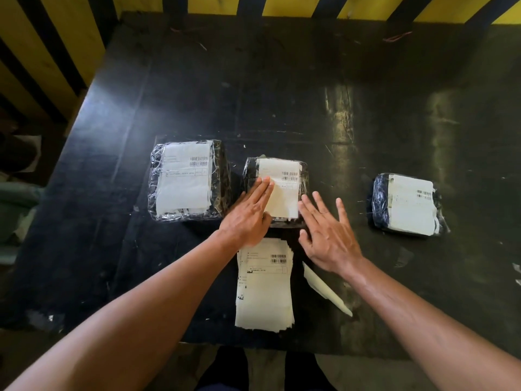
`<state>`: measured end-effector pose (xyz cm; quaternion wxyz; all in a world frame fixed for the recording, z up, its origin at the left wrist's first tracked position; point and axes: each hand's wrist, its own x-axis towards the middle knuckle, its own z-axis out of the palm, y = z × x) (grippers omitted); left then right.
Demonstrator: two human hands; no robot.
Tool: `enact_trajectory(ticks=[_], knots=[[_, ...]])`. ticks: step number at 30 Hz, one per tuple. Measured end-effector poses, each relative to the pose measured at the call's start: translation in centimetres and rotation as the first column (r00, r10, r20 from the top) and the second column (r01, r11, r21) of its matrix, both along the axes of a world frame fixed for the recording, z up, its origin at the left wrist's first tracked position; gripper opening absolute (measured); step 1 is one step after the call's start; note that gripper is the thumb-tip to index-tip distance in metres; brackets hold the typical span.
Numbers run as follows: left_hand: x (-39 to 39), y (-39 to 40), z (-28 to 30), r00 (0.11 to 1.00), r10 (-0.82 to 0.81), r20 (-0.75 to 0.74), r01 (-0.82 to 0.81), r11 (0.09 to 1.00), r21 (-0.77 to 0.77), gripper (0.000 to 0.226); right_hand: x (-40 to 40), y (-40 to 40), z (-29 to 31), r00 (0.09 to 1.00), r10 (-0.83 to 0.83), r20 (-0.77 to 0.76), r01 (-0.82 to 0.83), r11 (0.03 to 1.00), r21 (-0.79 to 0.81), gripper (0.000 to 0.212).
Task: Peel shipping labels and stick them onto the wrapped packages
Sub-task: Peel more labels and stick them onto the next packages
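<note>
Three plastic-wrapped dark packages lie in a row on the black table point(282, 88). The left package point(220, 176) and the right package point(379, 204) each carry a white label. On the middle package point(251, 173) sits a white shipping label point(284, 193). My left hand point(251, 210) lies flat with straight fingers pressing the label's left side. My right hand point(327, 232) hovers at the package's right edge, fingers spread and straight, holding nothing. A stack of loose labels point(263, 292) lies near the front edge below my hands.
A strip of peeled white backing paper point(324, 289) lies to the right of the label stack. Yellow and black striped barriers point(70, 38) border the table at the back and left. Crumpled paper and bags point(17, 193) lie on the floor at the left.
</note>
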<state>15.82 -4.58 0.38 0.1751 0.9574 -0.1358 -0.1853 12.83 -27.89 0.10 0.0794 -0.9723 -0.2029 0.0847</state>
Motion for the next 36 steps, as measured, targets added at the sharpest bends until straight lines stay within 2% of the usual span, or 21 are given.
enact_trajectory(ticks=[6, 9, 12, 16, 18, 22, 27, 31, 36], knots=[[0.3, 0.0, -0.4, 1.0, -0.021, 0.004, 0.021, 1.0, 0.014, 0.074, -2.4, 3.0, -1.4, 0.989, 0.146, -0.031, -0.146, 0.989, -0.001, 0.084], [0.3, 0.2, -0.5, 0.999, -0.037, 0.016, 0.036, 0.998, 0.041, 0.077, -2.8, 2.1, -1.4, 0.993, 0.117, -0.02, -0.118, 0.993, -0.009, 0.077], [0.3, 0.0, -0.3, 0.999, -0.032, 0.008, 0.031, 0.997, 0.064, 0.076, -2.8, 0.6, -1.3, 0.998, 0.068, 0.016, -0.069, 0.996, 0.063, 0.069], [-1.1, -0.8, -0.1, 0.994, -0.091, 0.056, 0.082, 0.987, 0.14, 0.073, -0.9, 1.5, -1.2, 0.999, -0.02, -0.026, 0.025, 0.985, 0.171, 0.076], [-2.6, -1.3, -0.6, 0.984, -0.157, 0.086, 0.141, 0.975, 0.171, 0.075, -0.2, 2.6, -1.6, 0.998, 0.022, -0.06, -0.013, 0.988, 0.156, 0.077], [-4.3, -1.6, -1.5, 0.988, -0.115, 0.106, 0.093, 0.977, 0.191, 0.083, -0.1, 3.2, -2.6, 0.997, 0.034, -0.075, -0.026, 0.994, 0.104, 0.077], [-6.9, 1.8, -1.9, 0.978, -0.154, 0.138, 0.118, 0.964, 0.236, 0.087, 0.0, 3.2, -2.5, 0.998, 0.017, -0.057, -0.011, 0.995, 0.101, 0.078], [-7.5, 1.4, -1.1, 0.988, -0.099, 0.119, 0.073, 0.975, 0.21, 0.089, 0.0, 3.3, -2.3, 0.997, 0.016, -0.075, -0.008, 0.995, 0.104, 0.082], [-4.7, -1.8, 0.9, 0.987, -0.049, 0.152, 0.032, 0.993, 0.111, 0.083, 0.3, 3.4, -1.9, 0.992, 0.017, -0.125, -0.009, 0.998, 0.063, 0.09]])
